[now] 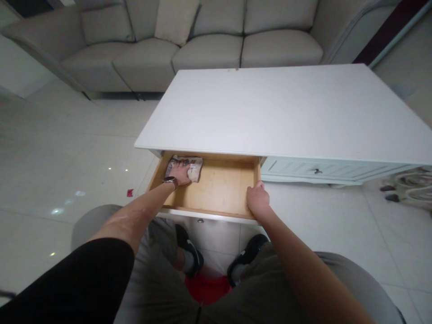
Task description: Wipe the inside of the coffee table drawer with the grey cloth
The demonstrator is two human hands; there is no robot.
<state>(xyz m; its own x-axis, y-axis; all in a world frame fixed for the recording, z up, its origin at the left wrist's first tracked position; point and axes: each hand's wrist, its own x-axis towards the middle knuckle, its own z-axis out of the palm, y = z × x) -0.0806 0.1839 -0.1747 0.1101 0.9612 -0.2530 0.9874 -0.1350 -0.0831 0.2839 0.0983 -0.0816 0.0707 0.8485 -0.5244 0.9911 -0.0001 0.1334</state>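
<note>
A wooden drawer is pulled out from the white table's left front. Inside its far left corner lies a crumpled, patterned cloth. My left hand, with a watch on the wrist, rests palm-down on the cloth, its fingers bent over it and partly hidden. At the drawer's right side, my right hand is closed around the top edge of the side wall near the front corner. A small knob shows on the drawer front.
The white tabletop extends beyond the drawer. To the right is a closed drawer with its own knob. A grey sofa stands behind the table. A red scrap lies on the tiled floor, and something red is between my legs.
</note>
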